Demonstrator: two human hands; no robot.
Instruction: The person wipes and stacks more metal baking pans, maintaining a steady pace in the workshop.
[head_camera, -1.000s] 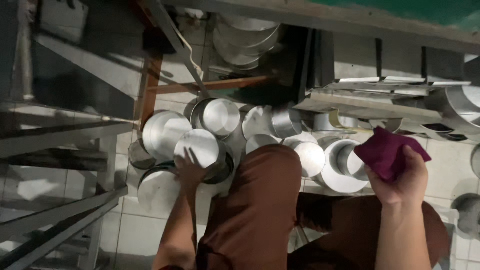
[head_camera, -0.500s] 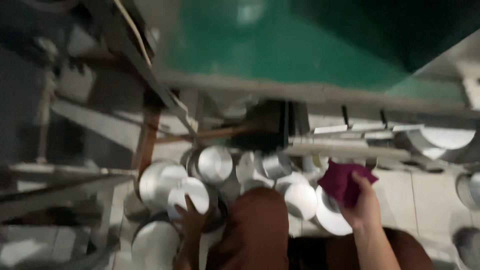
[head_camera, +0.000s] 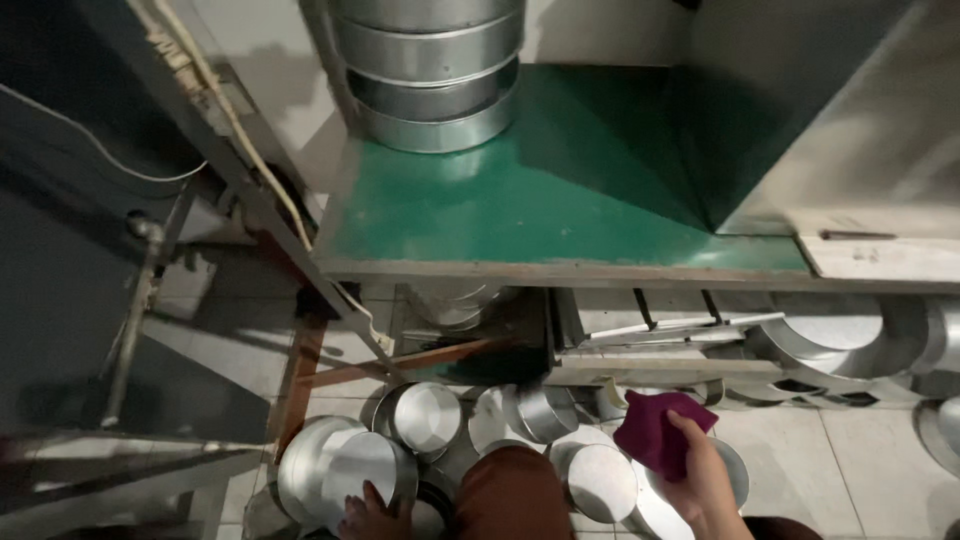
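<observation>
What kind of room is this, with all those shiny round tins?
Probably a bakery's back room or a workshop kitchen. Round metal pans crowd the tiled floor, and more sit stacked on a green worktable. The right hand holds a purple cloth; the left hand touches a pan.

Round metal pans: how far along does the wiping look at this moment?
Done: a stack of round pans stands on the green tabletop. In hand: the right hand grips a purple cloth; the left hand rests on a pan on the floor. Left: several more loose floor pans lie around the knees.
</observation>
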